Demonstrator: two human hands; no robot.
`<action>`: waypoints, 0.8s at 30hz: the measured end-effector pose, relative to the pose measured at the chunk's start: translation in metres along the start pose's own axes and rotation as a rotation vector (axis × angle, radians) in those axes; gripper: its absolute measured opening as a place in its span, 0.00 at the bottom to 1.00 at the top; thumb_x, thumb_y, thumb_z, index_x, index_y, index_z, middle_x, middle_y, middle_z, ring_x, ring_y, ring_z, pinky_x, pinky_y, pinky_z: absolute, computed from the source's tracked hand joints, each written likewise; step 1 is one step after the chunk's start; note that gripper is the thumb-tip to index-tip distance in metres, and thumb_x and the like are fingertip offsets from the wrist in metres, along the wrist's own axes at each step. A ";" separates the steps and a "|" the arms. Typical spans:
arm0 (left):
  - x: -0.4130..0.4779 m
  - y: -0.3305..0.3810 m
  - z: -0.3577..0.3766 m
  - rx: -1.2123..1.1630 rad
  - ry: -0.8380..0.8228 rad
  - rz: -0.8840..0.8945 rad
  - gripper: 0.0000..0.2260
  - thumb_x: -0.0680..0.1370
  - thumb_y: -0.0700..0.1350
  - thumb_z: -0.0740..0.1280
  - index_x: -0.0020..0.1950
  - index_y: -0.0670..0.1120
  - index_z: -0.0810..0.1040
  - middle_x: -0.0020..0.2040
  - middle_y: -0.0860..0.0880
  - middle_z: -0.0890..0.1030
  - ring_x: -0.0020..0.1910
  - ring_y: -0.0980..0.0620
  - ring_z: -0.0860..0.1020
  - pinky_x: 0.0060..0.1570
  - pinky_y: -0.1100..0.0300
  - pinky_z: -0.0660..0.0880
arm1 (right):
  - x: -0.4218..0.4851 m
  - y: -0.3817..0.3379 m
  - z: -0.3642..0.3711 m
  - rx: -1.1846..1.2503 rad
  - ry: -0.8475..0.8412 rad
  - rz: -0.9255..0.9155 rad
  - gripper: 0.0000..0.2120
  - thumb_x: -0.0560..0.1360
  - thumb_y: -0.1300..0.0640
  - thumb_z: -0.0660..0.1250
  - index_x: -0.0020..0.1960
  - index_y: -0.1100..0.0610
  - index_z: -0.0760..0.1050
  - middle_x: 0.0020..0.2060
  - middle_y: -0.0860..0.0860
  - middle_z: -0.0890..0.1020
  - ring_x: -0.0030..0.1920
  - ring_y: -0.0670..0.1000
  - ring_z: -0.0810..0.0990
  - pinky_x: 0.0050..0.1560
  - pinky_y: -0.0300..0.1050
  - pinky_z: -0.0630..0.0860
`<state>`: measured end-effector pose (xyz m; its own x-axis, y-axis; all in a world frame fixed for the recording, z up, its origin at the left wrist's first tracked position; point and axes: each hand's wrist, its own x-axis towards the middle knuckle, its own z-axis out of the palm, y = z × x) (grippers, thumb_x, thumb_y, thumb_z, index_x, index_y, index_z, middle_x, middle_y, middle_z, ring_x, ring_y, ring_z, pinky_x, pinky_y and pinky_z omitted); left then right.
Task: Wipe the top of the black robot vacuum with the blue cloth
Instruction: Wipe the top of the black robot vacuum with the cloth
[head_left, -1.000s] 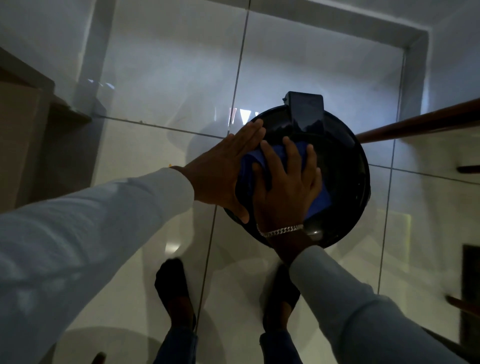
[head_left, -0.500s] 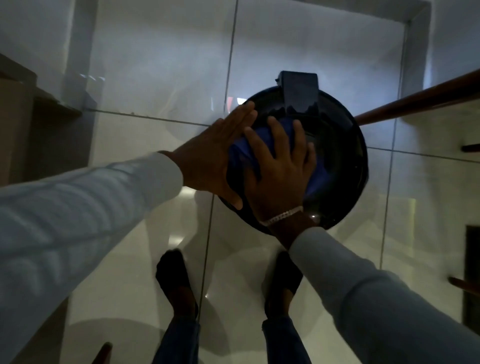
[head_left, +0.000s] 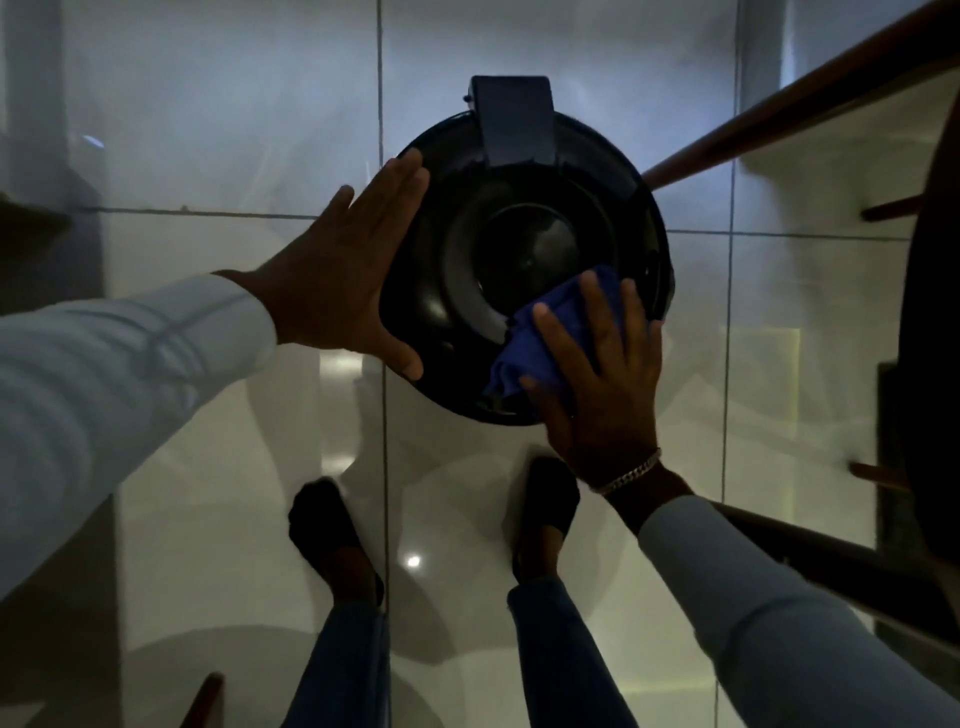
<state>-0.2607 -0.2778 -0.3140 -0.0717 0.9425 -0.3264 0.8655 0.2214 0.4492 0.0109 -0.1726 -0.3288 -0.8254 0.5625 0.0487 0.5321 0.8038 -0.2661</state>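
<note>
The round black robot vacuum (head_left: 524, 249) sits on the glossy tiled floor, with a dark rectangular block at its far edge. My left hand (head_left: 343, 275) lies flat with fingers straight against the vacuum's left rim, holding nothing. My right hand (head_left: 597, 374) presses the crumpled blue cloth (head_left: 524, 358) onto the near right part of the vacuum's top, fingers spread over it. Most of the cloth is hidden under that hand. The centre of the top is uncovered.
My two feet (head_left: 332, 535) in dark sandals stand just in front of the vacuum. Brown wooden furniture legs (head_left: 779, 98) slant in at the right, with dark furniture (head_left: 930, 332) along the right edge. A dark shelf edge (head_left: 31, 218) shows at the far left.
My right hand has slid the blue cloth from the vacuum's left centre to its near right edge, uncovering the centre. My left hand stayed on the left rim.
</note>
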 end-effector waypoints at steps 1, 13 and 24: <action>0.000 0.000 0.000 0.012 -0.004 0.000 0.67 0.53 0.77 0.67 0.77 0.47 0.36 0.79 0.46 0.38 0.77 0.50 0.37 0.74 0.42 0.45 | 0.000 0.000 0.001 0.053 0.023 0.062 0.27 0.77 0.40 0.57 0.73 0.48 0.61 0.76 0.59 0.58 0.77 0.65 0.51 0.72 0.69 0.56; 0.002 0.005 -0.001 -0.001 -0.020 -0.048 0.68 0.51 0.78 0.66 0.76 0.49 0.34 0.79 0.48 0.37 0.77 0.50 0.37 0.74 0.42 0.45 | 0.002 -0.044 -0.014 0.375 0.150 0.756 0.27 0.79 0.53 0.61 0.75 0.57 0.57 0.76 0.62 0.60 0.77 0.61 0.56 0.76 0.62 0.58; 0.002 0.005 0.000 -0.055 -0.024 -0.018 0.68 0.52 0.75 0.69 0.76 0.47 0.34 0.79 0.46 0.36 0.77 0.46 0.37 0.74 0.41 0.44 | -0.024 -0.140 -0.020 0.432 0.039 1.050 0.29 0.76 0.59 0.66 0.72 0.55 0.57 0.62 0.62 0.74 0.63 0.61 0.72 0.58 0.52 0.73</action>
<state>-0.2567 -0.2747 -0.3130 -0.0743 0.9320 -0.3547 0.8356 0.2523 0.4880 -0.0402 -0.2947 -0.2736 0.0006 0.9304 -0.3665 0.8415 -0.1985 -0.5025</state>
